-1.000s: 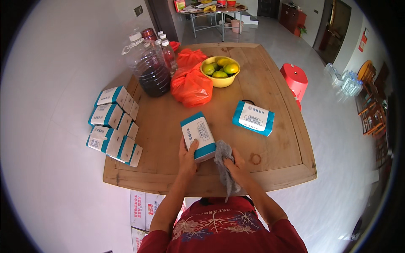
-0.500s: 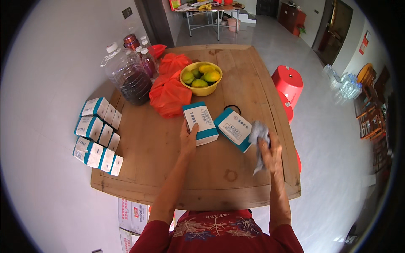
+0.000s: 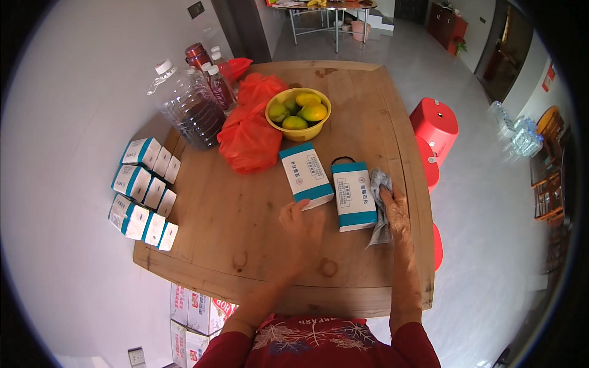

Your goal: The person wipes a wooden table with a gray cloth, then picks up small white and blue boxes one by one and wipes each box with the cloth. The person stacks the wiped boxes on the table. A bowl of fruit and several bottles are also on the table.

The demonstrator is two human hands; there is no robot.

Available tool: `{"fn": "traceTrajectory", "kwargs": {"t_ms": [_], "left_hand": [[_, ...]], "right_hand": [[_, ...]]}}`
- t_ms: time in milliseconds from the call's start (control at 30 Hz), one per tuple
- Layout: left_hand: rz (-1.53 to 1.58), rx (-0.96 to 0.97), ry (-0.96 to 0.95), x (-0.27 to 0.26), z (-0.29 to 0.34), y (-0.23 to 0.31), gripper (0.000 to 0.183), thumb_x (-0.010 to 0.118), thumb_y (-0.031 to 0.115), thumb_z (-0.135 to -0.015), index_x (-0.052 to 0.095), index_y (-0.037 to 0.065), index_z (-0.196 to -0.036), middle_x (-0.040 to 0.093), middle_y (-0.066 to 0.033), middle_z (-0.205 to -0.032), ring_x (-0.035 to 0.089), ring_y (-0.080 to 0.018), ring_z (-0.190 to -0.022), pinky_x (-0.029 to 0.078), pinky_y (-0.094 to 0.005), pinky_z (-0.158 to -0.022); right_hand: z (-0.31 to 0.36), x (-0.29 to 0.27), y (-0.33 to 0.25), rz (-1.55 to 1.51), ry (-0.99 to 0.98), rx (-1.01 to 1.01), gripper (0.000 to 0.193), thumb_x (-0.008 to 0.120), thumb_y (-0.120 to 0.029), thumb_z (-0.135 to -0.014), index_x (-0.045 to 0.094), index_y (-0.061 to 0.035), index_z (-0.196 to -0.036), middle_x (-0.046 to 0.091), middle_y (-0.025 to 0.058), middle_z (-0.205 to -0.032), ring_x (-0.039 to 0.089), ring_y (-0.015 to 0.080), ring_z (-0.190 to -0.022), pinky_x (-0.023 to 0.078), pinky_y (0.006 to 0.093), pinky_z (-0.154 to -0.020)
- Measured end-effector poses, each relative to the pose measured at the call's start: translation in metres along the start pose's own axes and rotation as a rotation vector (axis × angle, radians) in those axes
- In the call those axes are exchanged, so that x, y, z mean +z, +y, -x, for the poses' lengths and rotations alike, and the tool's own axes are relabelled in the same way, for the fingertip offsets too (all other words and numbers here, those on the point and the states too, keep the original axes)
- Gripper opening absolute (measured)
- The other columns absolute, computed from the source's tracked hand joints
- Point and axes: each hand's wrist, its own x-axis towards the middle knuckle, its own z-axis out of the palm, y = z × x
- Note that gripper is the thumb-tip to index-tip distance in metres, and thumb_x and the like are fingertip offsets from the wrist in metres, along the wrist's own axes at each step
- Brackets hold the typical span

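Two white-and-teal tissue packs lie side by side on the wooden table (image 3: 208,227). My right hand (image 3: 394,208) is closed on a crumpled grey cloth (image 3: 381,214), which rests along the right edge of the right tissue pack (image 3: 354,196). By the near end of the left tissue pack (image 3: 307,175) is my left hand (image 3: 302,224), blurred by motion. One of its fingertips is at that pack's lower corner; whether it touches cannot be made out. A black loop (image 3: 342,161) sticks out behind the right pack.
Several more tissue packs (image 3: 144,187) stand stacked at the table's left edge. Farther back are a yellow bowl (image 3: 310,132) of green-yellow fruit, red plastic bags (image 3: 251,144), a large jug (image 3: 196,119) of dark liquid and bottles. Red stools (image 3: 434,119) stand beyond the right edge.
My left hand has let go of the left pack and drawn back toward me. The right pack has turned straighter, and my right hand has brought the cloth against its side.
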Motion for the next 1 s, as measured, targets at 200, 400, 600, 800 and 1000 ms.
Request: {"fn": "traceTrajectory", "kwargs": {"t_ms": [200, 400, 600, 800, 1000], "left_hand": [[0.407, -0.212, -0.208, 0.028, 0.016, 0.003, 0.045, 0.063, 0.021, -0.087, 0.048, -0.003, -0.121, 0.047, -0.0147, -0.11, 0.048, -0.0224, -0.097, 0.042, -0.0323, -0.082], [0.632, -0.258, -0.3, 0.04, 0.036, -0.016, 0.047, 0.063, 0.016, -0.086, 0.042, -0.004, -0.124, 0.05, -0.013, -0.109, 0.051, -0.0214, -0.099, 0.043, -0.0321, -0.086], [0.478, -0.201, -0.347, -0.043, 0.08, -0.016, 0.056, 0.07, 0.016, -0.08, 0.04, -0.002, -0.124, 0.051, -0.0148, -0.112, 0.052, -0.0225, -0.103, 0.042, -0.0341, -0.089], [0.03, 0.044, -0.334, -0.103, 0.087, -0.032, 0.079, 0.077, 0.027, -0.068, 0.039, -0.002, -0.129, 0.049, -0.0215, -0.119, 0.05, -0.0344, -0.108, 0.04, -0.042, -0.089], [-0.213, 0.264, -0.302, -0.095, 0.1, -0.036, 0.099, 0.081, 0.043, -0.054, 0.037, -0.002, -0.13, 0.048, -0.0214, -0.121, 0.05, -0.0348, -0.107, 0.042, -0.0447, -0.085]], "right_hand": [[0.006, 0.01, 0.016, 0.043, -0.008, 0.031, 0.046, 0.054, -0.03, -0.091, 0.05, 0.0038, -0.122, 0.06, 0.014, -0.105, 0.052, 0.0173, -0.095, 0.042, 0.0285, -0.084], [0.052, 0.023, -0.009, 0.067, -0.02, -0.08, 0.035, 0.054, -0.024, -0.09, 0.055, 0.0036, -0.112, 0.063, 0.0126, -0.093, 0.055, 0.016, -0.087, 0.045, 0.0309, -0.075], [0.163, 0.04, -0.002, -0.039, -0.158, 0.088, 0.036, 0.06, -0.009, -0.083, 0.052, 0.0007, -0.116, 0.06, 0.0131, -0.103, 0.056, 0.0187, -0.094, 0.045, 0.0318, -0.08], [0.214, 0.071, -0.032, 0.3, -0.206, -0.321, 0.042, 0.065, -0.007, -0.072, 0.056, -0.0025, -0.113, 0.052, 0.0154, -0.107, 0.054, 0.0338, -0.096, 0.045, 0.0385, -0.083], [0.194, 0.121, -0.065, 0.743, -0.224, -0.611, 0.04, 0.069, -0.016, -0.067, 0.063, -0.0078, -0.105, 0.049, 0.0118, -0.109, 0.05, 0.0313, -0.098, 0.044, 0.043, -0.079]]}}
